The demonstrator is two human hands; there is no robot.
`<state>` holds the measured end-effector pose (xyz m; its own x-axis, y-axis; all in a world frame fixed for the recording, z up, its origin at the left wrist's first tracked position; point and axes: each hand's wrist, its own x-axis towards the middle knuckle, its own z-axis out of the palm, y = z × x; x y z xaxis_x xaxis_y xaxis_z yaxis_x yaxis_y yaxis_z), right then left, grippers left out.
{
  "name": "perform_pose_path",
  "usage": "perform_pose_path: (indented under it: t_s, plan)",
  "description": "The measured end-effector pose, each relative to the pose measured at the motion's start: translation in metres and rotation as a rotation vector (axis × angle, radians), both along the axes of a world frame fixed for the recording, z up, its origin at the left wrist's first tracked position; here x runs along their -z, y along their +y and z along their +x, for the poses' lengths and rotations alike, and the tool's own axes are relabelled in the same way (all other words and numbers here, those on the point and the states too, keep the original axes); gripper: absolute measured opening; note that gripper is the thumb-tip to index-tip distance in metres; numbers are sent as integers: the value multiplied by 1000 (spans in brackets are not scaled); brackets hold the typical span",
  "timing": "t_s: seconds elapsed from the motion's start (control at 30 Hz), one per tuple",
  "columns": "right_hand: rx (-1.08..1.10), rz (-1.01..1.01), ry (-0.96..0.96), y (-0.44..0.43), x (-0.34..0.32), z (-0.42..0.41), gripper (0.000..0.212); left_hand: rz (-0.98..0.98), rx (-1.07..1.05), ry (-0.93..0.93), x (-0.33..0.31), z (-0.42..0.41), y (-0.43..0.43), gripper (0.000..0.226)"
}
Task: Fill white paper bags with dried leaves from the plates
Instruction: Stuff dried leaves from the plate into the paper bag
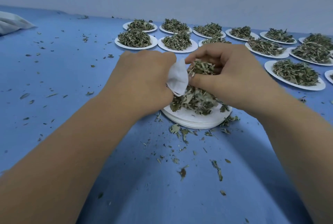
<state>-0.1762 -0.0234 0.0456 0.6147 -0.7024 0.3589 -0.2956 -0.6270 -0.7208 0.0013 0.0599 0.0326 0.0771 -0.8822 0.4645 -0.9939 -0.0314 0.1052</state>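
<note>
Pinching the white paper bag [177,78], the left grip [144,79] holds it just left of the right grip [228,72], clamped on dried leaves [202,68] above the stacked plates [194,123].

Bare forearms angled inward; left hand [144,79] pinched a small white paper bag [177,78], right hand [232,72] (fingers curled) clutched dried green leaves [201,67].
</note>
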Motion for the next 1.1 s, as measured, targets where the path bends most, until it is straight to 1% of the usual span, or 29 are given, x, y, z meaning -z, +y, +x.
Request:
perform_pose_path:
  t_s: [0.1, 0.17, 0.27, 0.37, 0.47, 0.5, 0.57, 0.63, 0.73, 0.77, 0.83, 0.87, 0.9, 0.97, 1.03, 1.1]
  plan:
    - [71, -85, 20, 1, 5, 7, 24, -4, 64, 82, 10, -4, -5, 28]
    - [92, -104, -14, 2, 7, 10, 19, -2, 94, 143, 15, -3, -10, 26]
    - [2, 47, -132, 5, 8, 11, 13, 5, 119, 152, 16, -2, -17, 28]
    - [-96, 161, -98, 5, 8, 8, 10, -8, 94, 179, 16, 4, -21, 26]
    - [-168, 298, -99, 1, 8, 5, 17, 2, 55, 214, 18, 9, -21, 29]
    - [-178, 305, -105, 0, 8, 5, 18, 1, 56, 214, 17, 9, -22, 29]
    - [-147, 230, -110, 0, 8, 6, 18, 20, 74, 177, 12, 8, -23, 27]
    - [-104, 158, -161, 1, 8, 7, 23, 42, 109, 153, 4, 7, -25, 24]
    - [-86, 146, -263, 3, 9, 8, 21, 55, 156, 131, -2, 3, -29, 19]
    - [-54, 107, -248, 2, 9, 9, 19, 54, 159, 142, -3, 0, -28, 18]
    - [40, 34, -163, -1, 10, 11, 25, 36, 146, 158, -1, -3, -26, 17]
    - [70, 50, -117, -3, 11, 11, 29, 15, 142, 163, 1, -3, -25, 18]
    - [72, 111, -74, -5, 12, 11, 32, -12, 152, 170, 3, -3, -24, 20]
    - [14, 265, -12, -6, 14, 12, 35, -73, 229, 162, 6, -2, -24, 25]
    - [-65, 355, -35, -7, 13, 14, 40, -122, 292, 119, 7, -1, -26, 36]
    - [-101, 390, -104, -8, 11, 16, 47, -146, 294, 155, 6, 1, -26, 43]
